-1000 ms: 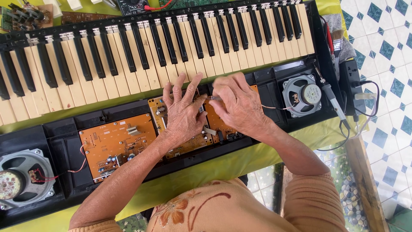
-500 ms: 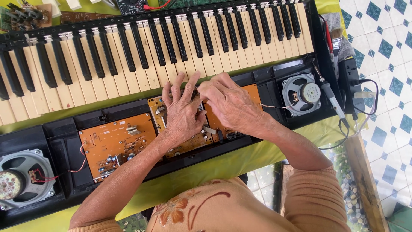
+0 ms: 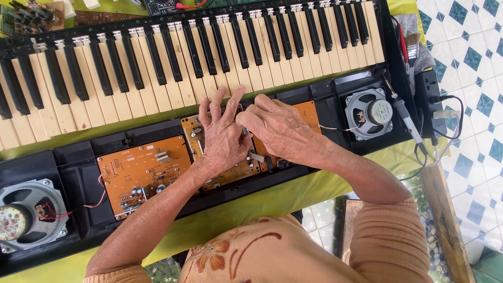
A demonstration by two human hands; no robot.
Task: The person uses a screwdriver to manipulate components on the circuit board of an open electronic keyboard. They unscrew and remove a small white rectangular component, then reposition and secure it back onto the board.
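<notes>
A green cloth covers the table, with blue-and-white floor tiles off to the right. On the cloth lies an opened keyboard, its keys towards the top and its black case laid bare below them.

Both hands meet over the middle board, an orange circuit board set in the case between a second orange board on the left and the small speaker on the right. The left hand rests flat on the board with fingers spread and raised, holding nothing that shows. The right hand is curled, thumb and forefinger pinched together at a small part right beside the left palm; what it grips is hidden, perhaps a connector or ribbon end.

The step looks like seating or freeing a small fitting on this board, the left hand steadying it. The next move calls for a fine, straight pull or push with the board held still, taking care of the thin wire running to the speaker.

A large speaker sits far left; a soldering iron lies at the right edge.
</notes>
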